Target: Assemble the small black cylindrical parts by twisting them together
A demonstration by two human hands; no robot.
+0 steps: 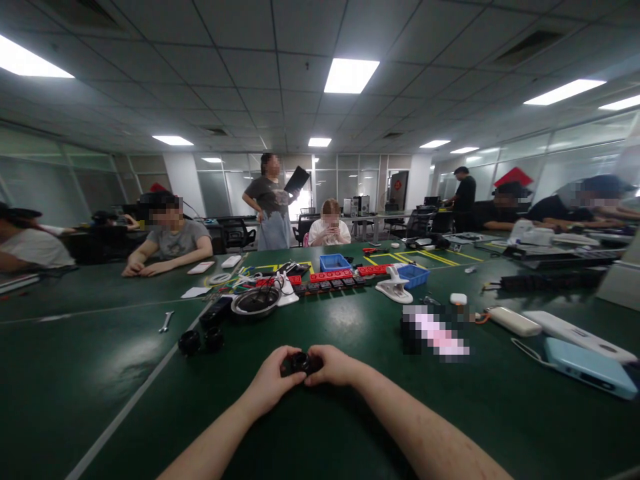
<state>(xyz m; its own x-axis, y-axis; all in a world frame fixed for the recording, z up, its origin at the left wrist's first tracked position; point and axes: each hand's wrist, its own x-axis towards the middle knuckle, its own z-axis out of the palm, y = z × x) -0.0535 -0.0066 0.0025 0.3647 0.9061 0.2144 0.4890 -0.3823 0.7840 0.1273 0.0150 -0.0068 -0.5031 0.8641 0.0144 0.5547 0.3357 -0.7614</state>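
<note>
My left hand [277, 375] and my right hand [333, 366] meet over the green table close in front of me. Between them they hold a small black round part [301, 362] with a ring-shaped top; its exact kind is unclear. The fingers of each hand curl around its sides, and the thumbs come close together at the near edge. Much of the part is hidden behind the fingers. To the left stand two similar black round pieces [189, 342], apart from my hands. A metal wrench [167, 322] lies farther left.
Beyond my hands sit a metal-rimmed black disc [255, 302], red strips [331, 275], a blue bin [335, 263] and a white stand [394, 288]. At right lie a light-blue box-like device [590, 365] and a long white device [583, 335]. Several people sit or stand around.
</note>
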